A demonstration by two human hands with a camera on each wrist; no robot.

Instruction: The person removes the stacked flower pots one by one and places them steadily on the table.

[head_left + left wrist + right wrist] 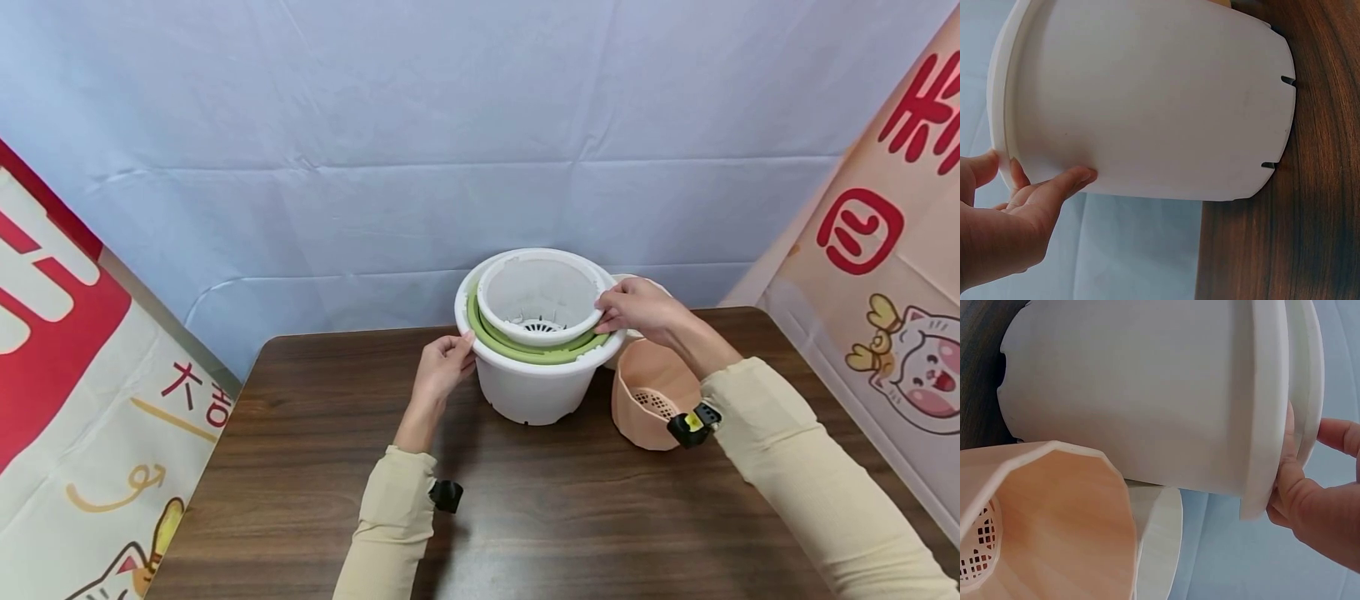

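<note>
A large white flower pot (534, 392) stands upright on the table, with a green pot (525, 353) nested inside it. A smaller white pot (540, 292) with a slotted bottom sits inside the green one, its rim higher than the others. My left hand (441, 367) pinches the large pot's rim at its left; in the left wrist view the thumb is on the rim and the fingers lie beneath it. At the right, my right hand (641, 307) pinches the small white pot's rim; the right wrist view shows its fingers between the two white rims.
Close to the right of the stack is a peach-coloured pot (630, 400) with a perforated bottom. A cream-coloured pot (1163, 550) stands behind it, partly hidden. The brown wooden table (315, 467) ends at a pale blue cloth backdrop (360, 208).
</note>
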